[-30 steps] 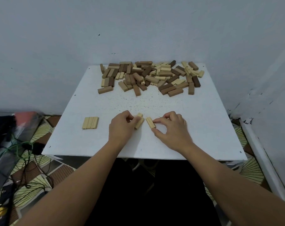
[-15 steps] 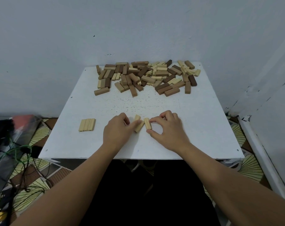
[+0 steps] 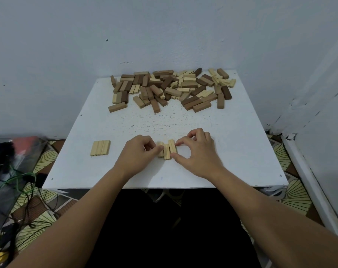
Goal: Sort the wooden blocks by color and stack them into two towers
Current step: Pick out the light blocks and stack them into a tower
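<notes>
Three light wooden blocks (image 3: 167,150) lie side by side near the front middle of the white table (image 3: 232,151). My left hand (image 3: 138,154) pinches the leftmost one with curled fingers. My right hand (image 3: 196,151) pinches the rightmost one between thumb and forefinger. A flat row of three light blocks (image 3: 100,148) rests at the front left. A mixed pile of light and dark brown blocks (image 3: 170,88) covers the far end of the table.
Grey walls close in behind the table and on the right. Cables and a dark bag (image 3: 7,180) lie on the patterned floor at the left. A white baseboard (image 3: 315,190) runs along the right.
Both hands have pushed the separate, angled light blocks together; they now lie parallel and touching as a row of three.
</notes>
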`<state>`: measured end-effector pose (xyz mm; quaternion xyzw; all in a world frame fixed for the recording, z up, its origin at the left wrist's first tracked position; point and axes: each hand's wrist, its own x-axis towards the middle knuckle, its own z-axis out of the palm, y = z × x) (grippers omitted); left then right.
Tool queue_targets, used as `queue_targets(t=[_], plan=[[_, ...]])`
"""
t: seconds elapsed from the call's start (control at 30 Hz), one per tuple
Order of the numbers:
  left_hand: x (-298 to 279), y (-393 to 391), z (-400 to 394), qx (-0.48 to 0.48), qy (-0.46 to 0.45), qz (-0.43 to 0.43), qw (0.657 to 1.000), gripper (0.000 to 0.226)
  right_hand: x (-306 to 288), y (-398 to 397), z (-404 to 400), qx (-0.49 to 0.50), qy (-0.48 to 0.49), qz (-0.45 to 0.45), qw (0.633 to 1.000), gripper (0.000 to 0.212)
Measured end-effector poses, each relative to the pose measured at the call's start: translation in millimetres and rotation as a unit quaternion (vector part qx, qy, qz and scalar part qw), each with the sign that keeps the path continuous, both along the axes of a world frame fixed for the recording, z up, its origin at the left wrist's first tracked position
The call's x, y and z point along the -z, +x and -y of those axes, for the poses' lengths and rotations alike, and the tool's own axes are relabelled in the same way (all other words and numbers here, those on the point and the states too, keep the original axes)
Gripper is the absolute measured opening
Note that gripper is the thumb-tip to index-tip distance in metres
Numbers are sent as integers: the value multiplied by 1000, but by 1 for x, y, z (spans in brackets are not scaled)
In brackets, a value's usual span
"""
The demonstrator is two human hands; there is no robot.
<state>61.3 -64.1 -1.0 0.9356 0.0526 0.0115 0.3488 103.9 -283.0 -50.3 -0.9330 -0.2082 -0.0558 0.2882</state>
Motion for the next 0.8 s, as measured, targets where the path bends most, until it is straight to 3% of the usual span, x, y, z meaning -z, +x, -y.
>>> queue_targets(t=[0.03, 0.1, 0.17, 0.2, 0.43, 0.6, 0.7, 0.8], plan=[[-3, 1, -2, 1, -30, -12, 999, 25, -1, 0, 0, 1, -3, 0, 1000, 50], [-10, 4, -8, 17, -87, -88, 992, 52, -3, -1, 1, -8, -16, -9, 1000, 62], [-14, 8, -11, 49, -70, -151, 985, 81, -5, 0, 1, -26, -34, -29, 999, 74], [-13, 10, -11, 63, -54, -157, 984, 84, -6, 0, 2, -35, -44, -37, 998, 78], [4, 4, -11, 48, -90, -96, 990, 57, -8, 3, 5, -45, -24, -62, 997, 60], [3, 6, -10, 47, -103, -98, 989, 54, -10, 4, 4, -35, -10, -76, 996, 64], [1, 7, -9, 47, -94, -109, 988, 66, -13, 2, 4, -31, -2, -85, 996, 66], [-3, 3, -9, 43, -74, -131, 988, 92, -14, 4, 4, -18, 16, -99, 995, 53]])
